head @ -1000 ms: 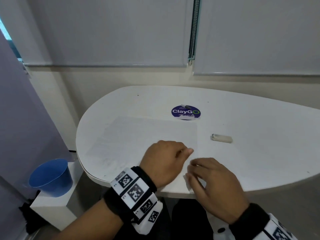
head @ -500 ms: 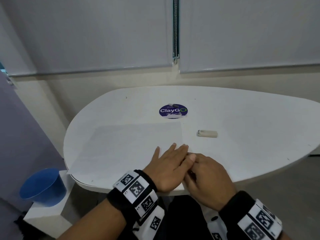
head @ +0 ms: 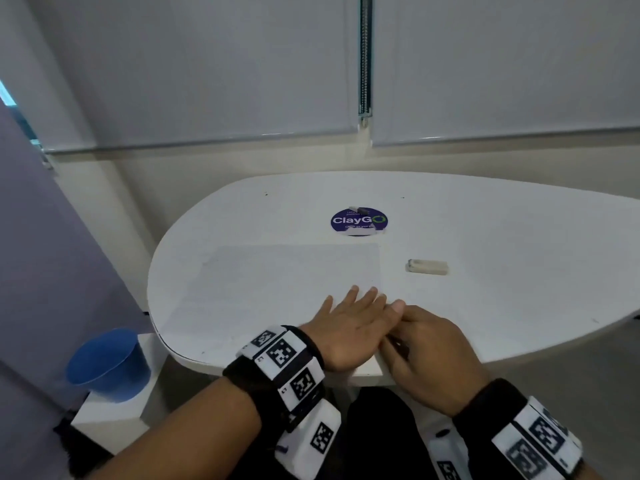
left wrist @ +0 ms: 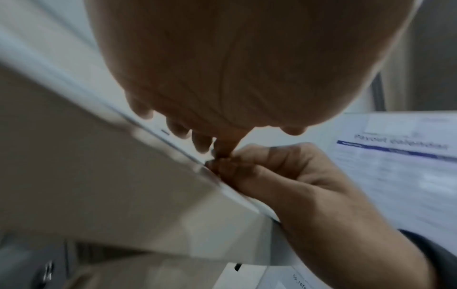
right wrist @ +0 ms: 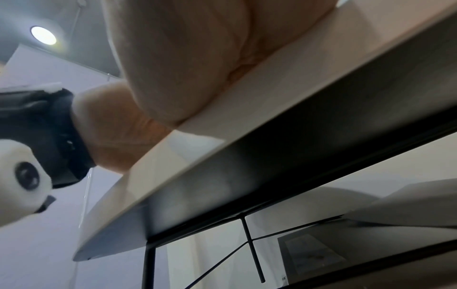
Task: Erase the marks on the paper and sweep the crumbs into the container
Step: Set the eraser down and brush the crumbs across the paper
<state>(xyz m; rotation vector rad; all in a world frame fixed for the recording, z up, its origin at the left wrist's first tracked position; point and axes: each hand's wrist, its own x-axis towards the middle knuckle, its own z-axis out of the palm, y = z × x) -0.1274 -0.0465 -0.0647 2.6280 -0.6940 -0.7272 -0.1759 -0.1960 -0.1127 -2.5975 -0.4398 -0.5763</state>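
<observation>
At the near edge of the white surface (head: 485,306), the left hand (head: 349,327) lies flat on the paper (head: 277,282), fingers straight and spread, its grip wide and holding nothing. Just beside it, touching its thumb side, the right hand (head: 433,355) has its fingers curled down at the paper's near right corner; in the left wrist view the right hand's fingertips (left wrist: 222,164) bunch together at the rim of the surface, but I cannot tell whether they pinch the paper or only press there. Both wrists carry black bands with white marker blocks.

The paper lies towards the left part of the surface, its near edge at the rim. To its right, apart from it, rests a pale eraser (head: 427,266). Beyond the paper's far edge sits a round purple sticker (head: 358,221) reading ClayGo. Off the left end of the surface, lower down, a blue container (head: 107,365) stands on a small white stand (head: 104,417). Crumbs are too small to make out.
</observation>
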